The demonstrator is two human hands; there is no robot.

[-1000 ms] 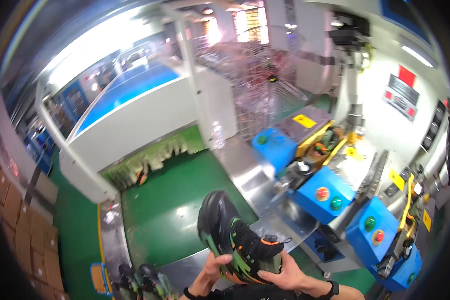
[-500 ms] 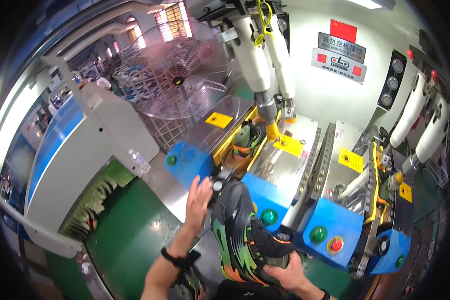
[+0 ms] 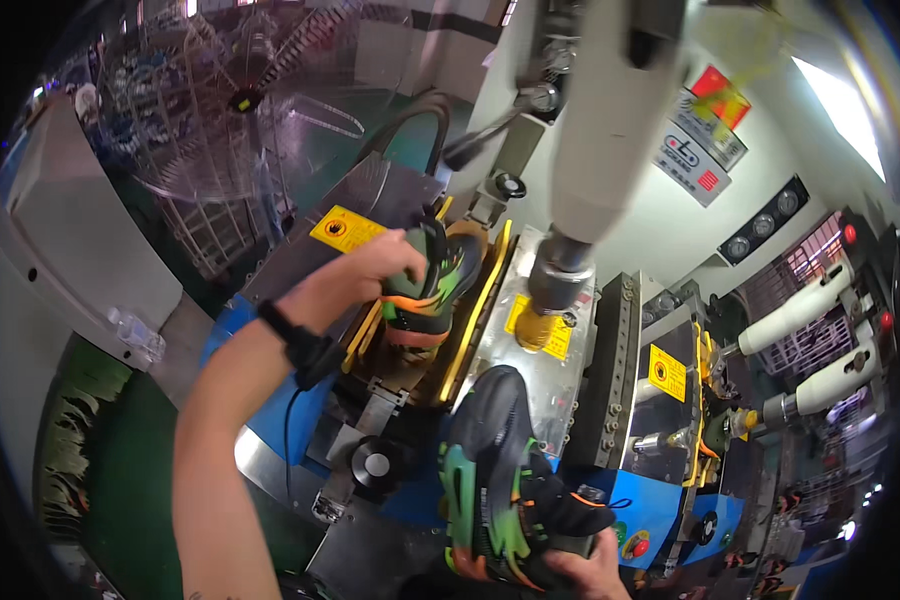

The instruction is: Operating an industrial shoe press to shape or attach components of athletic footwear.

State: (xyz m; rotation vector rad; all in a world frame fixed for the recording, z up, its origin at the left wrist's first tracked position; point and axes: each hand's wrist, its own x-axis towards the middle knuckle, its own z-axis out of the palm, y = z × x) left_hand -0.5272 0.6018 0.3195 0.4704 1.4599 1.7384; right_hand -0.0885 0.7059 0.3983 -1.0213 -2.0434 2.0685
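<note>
"Left hand [image 3: 390, 255]: what changed?"
"Was open beside the held black-green-orange sneaker [image 3: 485, 480]. Now ten o'clock of centre, fingers bent at the collar of a second black-green-orange sneaker [image 3: 417, 318], seated in the yellow-edged metal holder [image 3: 477, 312]. Gripping? Can't tell."
"Right hand [image 3: 595, 570]?"
"Same, gripping the held sneaker's heel. That sneaker's at six o'clock, toe toward twelve."

A machine bed with a yellow-edged trough [image 3: 477, 308] carries a black, green and orange shoe [image 3: 417, 320], set lengthwise between its sides. A dark plate [image 3: 372, 188] on the left and a silver plate [image 3: 560, 390] on the right each bear a yellow warning label [image 3: 348, 229].
</note>
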